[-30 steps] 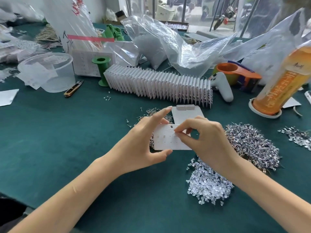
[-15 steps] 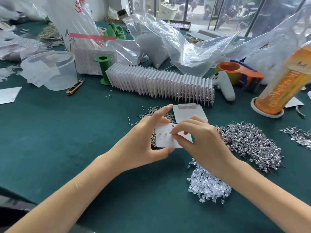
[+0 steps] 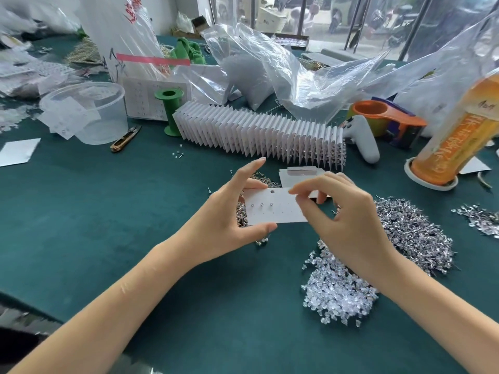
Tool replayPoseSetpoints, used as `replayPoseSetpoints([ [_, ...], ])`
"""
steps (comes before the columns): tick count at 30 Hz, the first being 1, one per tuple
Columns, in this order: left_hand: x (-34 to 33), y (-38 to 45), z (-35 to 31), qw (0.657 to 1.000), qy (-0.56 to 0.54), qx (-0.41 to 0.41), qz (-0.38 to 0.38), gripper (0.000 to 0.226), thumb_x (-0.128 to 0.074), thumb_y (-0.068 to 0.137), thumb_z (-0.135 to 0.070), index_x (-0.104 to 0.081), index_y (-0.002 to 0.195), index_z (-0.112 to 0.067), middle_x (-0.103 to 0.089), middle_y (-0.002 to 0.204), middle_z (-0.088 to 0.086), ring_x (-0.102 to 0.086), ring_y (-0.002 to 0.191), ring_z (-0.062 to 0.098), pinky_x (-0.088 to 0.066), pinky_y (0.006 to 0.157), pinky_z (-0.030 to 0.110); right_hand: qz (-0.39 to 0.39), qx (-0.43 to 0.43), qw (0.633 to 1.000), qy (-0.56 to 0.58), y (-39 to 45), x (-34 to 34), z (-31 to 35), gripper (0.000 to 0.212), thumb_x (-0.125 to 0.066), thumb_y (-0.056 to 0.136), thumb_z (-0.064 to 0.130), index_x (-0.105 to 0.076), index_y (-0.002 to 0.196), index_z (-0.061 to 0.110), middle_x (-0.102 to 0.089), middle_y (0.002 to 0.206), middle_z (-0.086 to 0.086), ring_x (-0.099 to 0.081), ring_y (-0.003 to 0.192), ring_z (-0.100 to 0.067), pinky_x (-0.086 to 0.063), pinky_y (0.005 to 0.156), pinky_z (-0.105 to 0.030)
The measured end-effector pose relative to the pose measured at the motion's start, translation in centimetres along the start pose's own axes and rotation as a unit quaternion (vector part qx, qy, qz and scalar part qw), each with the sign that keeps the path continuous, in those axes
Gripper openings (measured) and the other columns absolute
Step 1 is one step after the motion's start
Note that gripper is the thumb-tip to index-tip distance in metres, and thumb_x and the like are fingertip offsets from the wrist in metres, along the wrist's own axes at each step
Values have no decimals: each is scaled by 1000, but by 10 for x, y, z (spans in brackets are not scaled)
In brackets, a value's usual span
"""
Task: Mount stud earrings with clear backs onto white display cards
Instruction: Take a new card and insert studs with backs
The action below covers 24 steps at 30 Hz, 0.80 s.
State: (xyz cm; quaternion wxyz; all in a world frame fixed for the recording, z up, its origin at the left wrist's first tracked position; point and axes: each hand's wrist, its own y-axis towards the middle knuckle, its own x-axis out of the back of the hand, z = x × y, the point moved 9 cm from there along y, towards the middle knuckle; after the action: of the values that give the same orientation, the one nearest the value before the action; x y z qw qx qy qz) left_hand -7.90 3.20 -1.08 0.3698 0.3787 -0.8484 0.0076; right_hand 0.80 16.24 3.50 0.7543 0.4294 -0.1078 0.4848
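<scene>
on the green tabletop (image 3: 108, 211), both hands' grips held a card (image 3: 272, 209): three studs (image 3: 262, 205) mounted, most holes empty.

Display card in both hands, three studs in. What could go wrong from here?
1. The card is held in the air by its edges, left hand and right hand; pushing another stud may bend it.
2. Whether the three mounted studs have backs is not visible; unbacked ones could drop out.
3. The right forearm lies close over the clear backs pile and could scatter it.
</scene>
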Motion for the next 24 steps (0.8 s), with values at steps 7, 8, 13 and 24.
replayPoseSetpoints([
  [7, 12, 3, 11, 999, 7, 27, -44, 92, -78, 74, -36, -20, 144, -41, -57, 122, -12, -48, 111, -8, -28, 87, -2, 148, 15, 985, -88, -17, -38, 3, 7, -75, 79, 20, -72, 84, 23, -62, 77, 18, -43, 73, -1, -34, 74, -18],
  [8, 13, 4, 12, 998, 10, 29, -46, 91, -78, 74, -36, -19, 144, -42, -57, 123, -12, -48, 111, -8, -28, 88, -2, 155, 14, 982, -104, -18, -42, 2, 8, -76, 78, 20, -72, 85, 23, -62, 78, 16, -42, 73, -2, -33, 74, -19],
  [13, 13, 3, 13, 998, 23, 30, -42, 91, -76, 74, -40, -18, 143, -45, -56, 124, -13, -44, 112, -12, -26, 89, -3, 158, 10, 978, -137, -23, -51, -1, 13, -77, 76, 33, -71, 82, 23, -65, 79, 11, -52, 76, -14, -43, 76, -29],
  [24, 12, 4, 15, 998, 35, 26, -38, 91, -77, 74, -41, -17, 143, -46, -55, 124, -15, -46, 116, -5, -28, 93, 0, 142, 23, 980, -137, -19, -51, 4, 6, -78, 78, 21, -72, 77, 21, -64, 72, 12, -51, 70, -11, -42, 70, -29],
])
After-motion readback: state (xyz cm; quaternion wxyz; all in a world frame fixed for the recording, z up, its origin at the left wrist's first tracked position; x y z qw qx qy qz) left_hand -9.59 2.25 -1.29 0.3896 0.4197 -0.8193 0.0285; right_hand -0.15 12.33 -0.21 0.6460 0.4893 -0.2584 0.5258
